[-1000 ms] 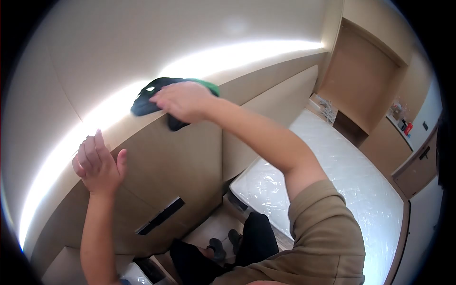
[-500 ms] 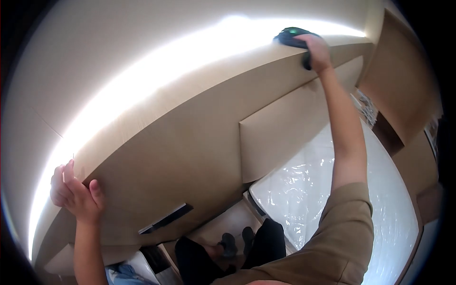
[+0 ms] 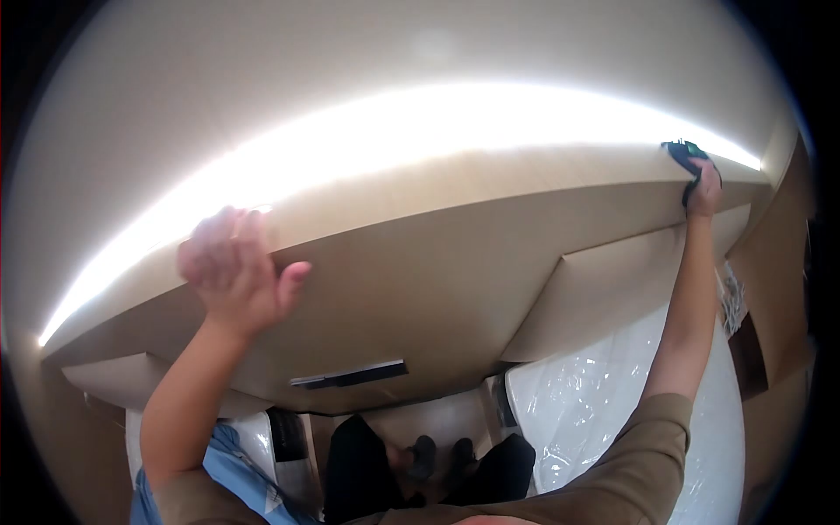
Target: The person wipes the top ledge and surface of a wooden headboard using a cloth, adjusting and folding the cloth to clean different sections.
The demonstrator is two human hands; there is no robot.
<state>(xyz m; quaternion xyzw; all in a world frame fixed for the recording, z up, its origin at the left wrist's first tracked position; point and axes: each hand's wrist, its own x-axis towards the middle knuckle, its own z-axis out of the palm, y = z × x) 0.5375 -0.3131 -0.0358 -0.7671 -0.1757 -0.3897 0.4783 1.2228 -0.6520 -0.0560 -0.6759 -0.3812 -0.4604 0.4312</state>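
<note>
At the right end of a long pale wooden ledge (image 3: 455, 184), my right hand (image 3: 705, 192) is closed around a dark handheld tool (image 3: 686, 156) with a green patch on top. The tool's exact kind cannot be made out. A bright light strip (image 3: 455, 118) glows along the back of the ledge, against the wall. Over the ledge's front edge on the left is my left hand (image 3: 241, 276), slightly blurred, with its thumb stretched out and nothing seen in it. Whether its fingertips touch the ledge is hard to tell.
Below, a padded panel (image 3: 626, 267) stands behind a plastic-wrapped mattress (image 3: 586, 407). A dark slot (image 3: 350, 376) is set in the front board. Blue cloth (image 3: 236, 477) lies at lower left. White cables (image 3: 733, 302) hang at far right.
The view has swung left and up, so the whole ledge now shows. My left hand has moved rightward along the ledge with fingers raised. My right hand still grips the tool near the right end.
</note>
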